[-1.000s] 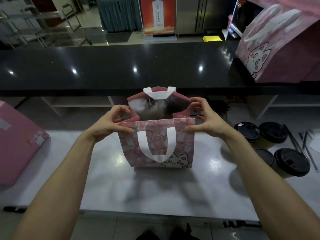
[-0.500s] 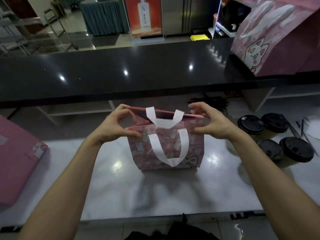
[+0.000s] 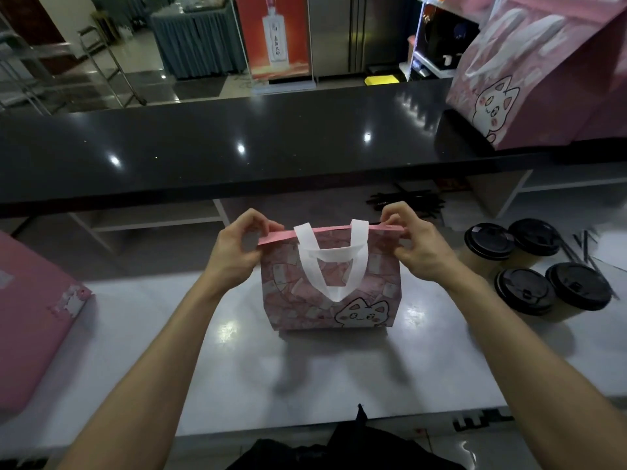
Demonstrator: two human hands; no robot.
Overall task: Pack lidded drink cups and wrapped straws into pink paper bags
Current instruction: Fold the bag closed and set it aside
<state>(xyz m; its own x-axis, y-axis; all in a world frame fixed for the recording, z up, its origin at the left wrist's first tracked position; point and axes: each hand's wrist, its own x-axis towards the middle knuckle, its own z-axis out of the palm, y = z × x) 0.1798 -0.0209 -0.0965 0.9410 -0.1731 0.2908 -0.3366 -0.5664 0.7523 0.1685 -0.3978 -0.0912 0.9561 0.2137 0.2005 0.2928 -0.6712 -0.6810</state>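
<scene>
A pink paper bag (image 3: 369,293) with white handles and a cat drawing stands upright on the white counter (image 3: 237,374) in front of me. Its top edges are pressed together, so the inside is hidden. My left hand (image 3: 237,252) pinches the top left corner of the bag. My right hand (image 3: 414,245) pinches the top right corner. Several drink cups with black lids (image 3: 524,290) stand to the right of the bag. Dark wrapped straws (image 3: 407,201) lie in a pile behind the bag, and more wrapped straws (image 3: 583,252) lie beside the cups.
A large pink bag (image 3: 30,320) lies at the left edge of the counter. Another pink cat bag (image 3: 543,72) stands on the raised black bar top (image 3: 237,144) at the back right. A shelf runs beneath the bar top.
The bag's mouth was open a second ago; both hands have pressed its top edges together and now pinch the closed top at its two corners.
</scene>
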